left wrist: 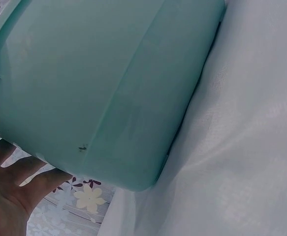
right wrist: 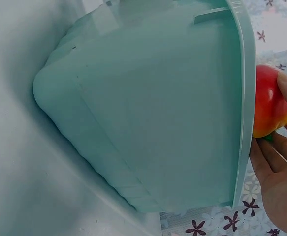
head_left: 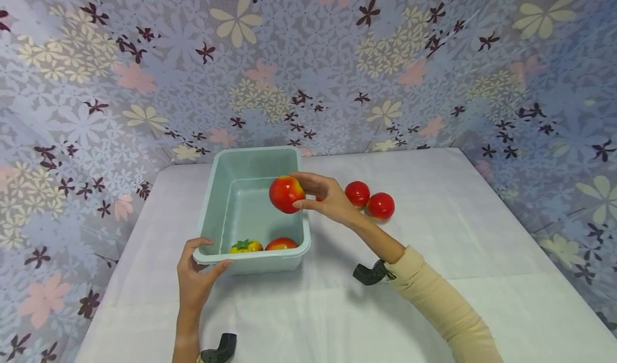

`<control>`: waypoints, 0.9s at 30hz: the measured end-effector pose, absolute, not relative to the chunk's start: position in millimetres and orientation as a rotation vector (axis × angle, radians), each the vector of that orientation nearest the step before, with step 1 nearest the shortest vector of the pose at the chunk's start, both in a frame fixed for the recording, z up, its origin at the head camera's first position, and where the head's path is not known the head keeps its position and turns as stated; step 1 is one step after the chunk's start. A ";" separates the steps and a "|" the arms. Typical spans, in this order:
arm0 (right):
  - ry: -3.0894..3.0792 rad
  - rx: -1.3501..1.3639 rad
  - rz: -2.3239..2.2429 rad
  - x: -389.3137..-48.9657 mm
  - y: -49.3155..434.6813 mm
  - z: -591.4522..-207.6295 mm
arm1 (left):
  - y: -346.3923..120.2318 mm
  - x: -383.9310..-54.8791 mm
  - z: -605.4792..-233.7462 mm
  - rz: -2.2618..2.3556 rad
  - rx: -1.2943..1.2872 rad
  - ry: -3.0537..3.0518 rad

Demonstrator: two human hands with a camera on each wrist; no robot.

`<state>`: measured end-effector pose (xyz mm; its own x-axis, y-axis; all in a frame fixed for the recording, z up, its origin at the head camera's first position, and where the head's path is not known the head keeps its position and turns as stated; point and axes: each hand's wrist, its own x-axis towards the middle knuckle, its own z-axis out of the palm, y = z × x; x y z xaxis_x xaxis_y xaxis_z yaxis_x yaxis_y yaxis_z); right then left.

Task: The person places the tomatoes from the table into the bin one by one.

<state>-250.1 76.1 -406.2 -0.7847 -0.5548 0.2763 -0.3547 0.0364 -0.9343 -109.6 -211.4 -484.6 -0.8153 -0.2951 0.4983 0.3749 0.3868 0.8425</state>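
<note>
My right hand point(head_left: 328, 197) pinches a red tomato with a yellow patch point(head_left: 286, 194) between thumb and fingers, over the right side of a pale green plastic bin point(head_left: 255, 257). The right wrist view has this tomato point(right wrist: 270, 101) just past the bin's rim, with a bit of green at its end. My left hand point(head_left: 196, 277) grips the bin's near left corner, fingers over the rim and thumb along the front. Inside, by the front wall, lie a yellowish tomato with a green leafy top point(head_left: 247, 246) and a red-orange one point(head_left: 281, 243), both partly hidden by the rim.
Right of the bin, two red tomatoes point(head_left: 381, 206) lie side by side on the white-covered table point(head_left: 434, 245). A sliver of another red one point(head_left: 318, 198) shows behind my right hand. Flower-patterned cloth point(head_left: 308, 74) hangs behind the table and at its sides.
</note>
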 end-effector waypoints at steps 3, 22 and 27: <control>2.140 -0.980 -1.853 -249.7 76.3 -407.0 | -211.8 -110.0 -486.4 -1.465 -0.057 -2.055; 2.134 -1.054 -2.012 -254.7 85.5 -411.4 | -206.5 -106.8 -477.8 -1.454 -0.020 -2.061; 2.098 -1.034 -2.105 -258.2 89.2 -414.1 | -209.3 -109.4 -484.7 -1.450 -0.019 -2.066</control>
<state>-258.2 89.2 -414.1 -0.7839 -0.4349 0.4432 -0.4419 -0.1107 -0.8902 -109.4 -209.3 -484.7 -0.8154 -0.3215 0.4814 0.3435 0.4006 0.8494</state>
